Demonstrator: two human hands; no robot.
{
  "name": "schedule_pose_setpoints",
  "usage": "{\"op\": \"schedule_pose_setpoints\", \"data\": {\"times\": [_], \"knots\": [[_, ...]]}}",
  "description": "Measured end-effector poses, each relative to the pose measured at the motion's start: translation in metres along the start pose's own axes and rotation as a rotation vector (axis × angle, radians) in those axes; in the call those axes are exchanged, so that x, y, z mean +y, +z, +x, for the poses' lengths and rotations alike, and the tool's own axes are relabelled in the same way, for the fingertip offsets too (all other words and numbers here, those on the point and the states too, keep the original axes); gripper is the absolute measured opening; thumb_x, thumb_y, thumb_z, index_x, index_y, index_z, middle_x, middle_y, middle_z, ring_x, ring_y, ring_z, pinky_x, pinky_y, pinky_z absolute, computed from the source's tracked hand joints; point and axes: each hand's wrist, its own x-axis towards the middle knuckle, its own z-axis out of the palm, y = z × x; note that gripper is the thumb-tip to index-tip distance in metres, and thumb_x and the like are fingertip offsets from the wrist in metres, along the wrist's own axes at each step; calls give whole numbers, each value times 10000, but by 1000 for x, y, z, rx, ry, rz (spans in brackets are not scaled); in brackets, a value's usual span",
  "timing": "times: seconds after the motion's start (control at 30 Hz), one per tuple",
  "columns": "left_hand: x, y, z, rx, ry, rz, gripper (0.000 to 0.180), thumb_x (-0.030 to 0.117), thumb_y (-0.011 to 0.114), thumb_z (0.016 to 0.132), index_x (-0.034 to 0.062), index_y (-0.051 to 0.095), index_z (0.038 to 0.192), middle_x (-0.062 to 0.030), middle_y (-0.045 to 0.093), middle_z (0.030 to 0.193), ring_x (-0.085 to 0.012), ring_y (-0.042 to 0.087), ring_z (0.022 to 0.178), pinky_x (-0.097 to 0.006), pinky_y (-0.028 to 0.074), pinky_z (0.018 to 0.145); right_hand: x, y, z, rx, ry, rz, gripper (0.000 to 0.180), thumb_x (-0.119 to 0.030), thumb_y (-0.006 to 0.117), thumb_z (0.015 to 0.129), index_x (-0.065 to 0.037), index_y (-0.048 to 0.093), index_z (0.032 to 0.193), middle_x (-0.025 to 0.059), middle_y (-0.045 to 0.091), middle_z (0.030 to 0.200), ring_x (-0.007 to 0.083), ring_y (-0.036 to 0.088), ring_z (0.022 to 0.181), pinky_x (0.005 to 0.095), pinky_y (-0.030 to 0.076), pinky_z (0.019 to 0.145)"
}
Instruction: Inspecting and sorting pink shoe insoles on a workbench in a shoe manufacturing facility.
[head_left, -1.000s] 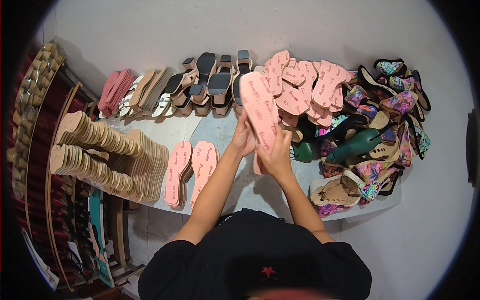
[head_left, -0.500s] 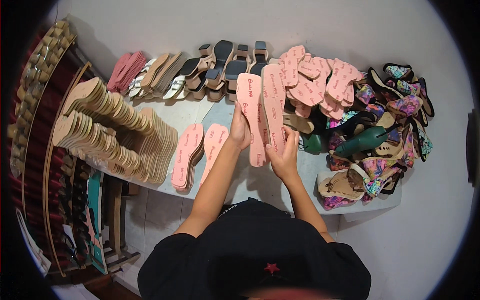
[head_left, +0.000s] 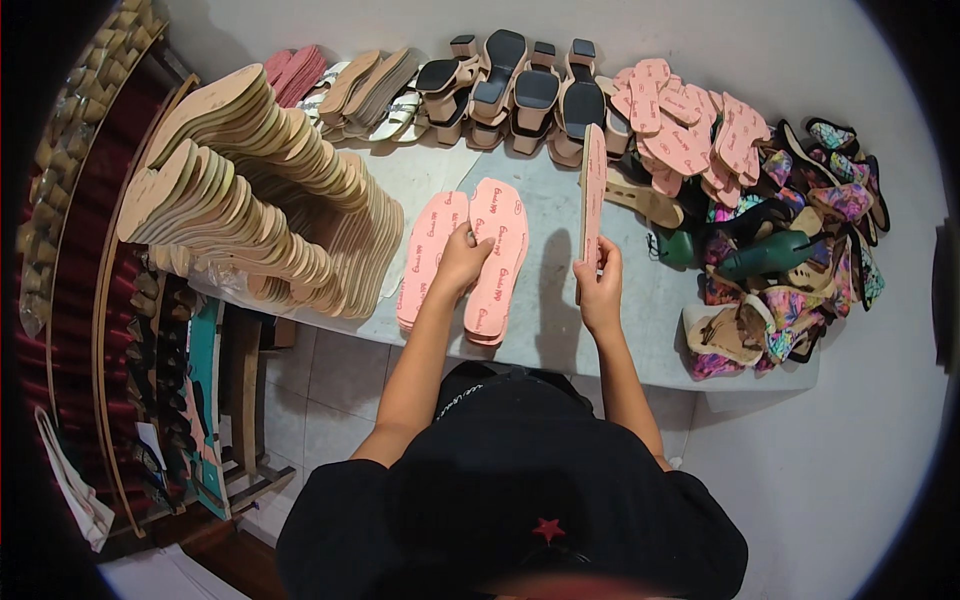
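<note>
Two short stacks of pink printed insoles lie side by side on the table before me. My left hand is at the inner edge of the right-hand stack, its thumb on the top insole and its other fingers partly hidden. The left-hand stack touches that hand's far side. To the right, my right hand grips a pink insole upright, turned nearly edge-on above the table. Whether it is a single layer or several is hard to tell.
Tall rows of beige soles stand at the left. Heeled sandals line the wall, beside a heap of loose pink insoles. Floral shoes and a green shoe last crowd the right end of the table.
My left hand has carried a pink insole left and down onto the right-hand stack. My right hand has moved right and turned its insole edge-on. The view has shifted too.
</note>
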Motion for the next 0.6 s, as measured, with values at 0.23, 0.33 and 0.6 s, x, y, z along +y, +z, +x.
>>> {"op": "schedule_pose_setpoints", "data": {"times": [0.23, 0.33, 0.6], "knots": [[-17, -17, 11, -91, 58, 277, 368, 98, 696, 708, -44, 534, 1006, -49, 597, 718, -98, 543, 615, -268, 437, 537, -4, 17, -34, 101, 21, -52, 516, -182, 594, 762, 49, 397, 1179, 144, 436, 1057, 214, 449, 930, 329, 372, 854], [-12, -13, 3, -31, 83, 306, 356, 99, 721, 679, -28, 567, 975, -54, 611, 716, -101, 563, 633, -275, 438, 545, 3, 19, -48, 160, 56, -46, 513, -179, 595, 763, 53, 397, 1177, 135, 436, 1043, 200, 446, 908, 321, 378, 840], [-5, -19, 1, -111, 142, 298, 481, 95, 736, 662, -41, 547, 1083, -41, 586, 665, -118, 579, 617, -252, 465, 585, -1, 34, -72, 225, 68, -86, 509, -178, 602, 762, 58, 403, 1167, 127, 435, 1029, 179, 441, 881, 306, 388, 809]]}}
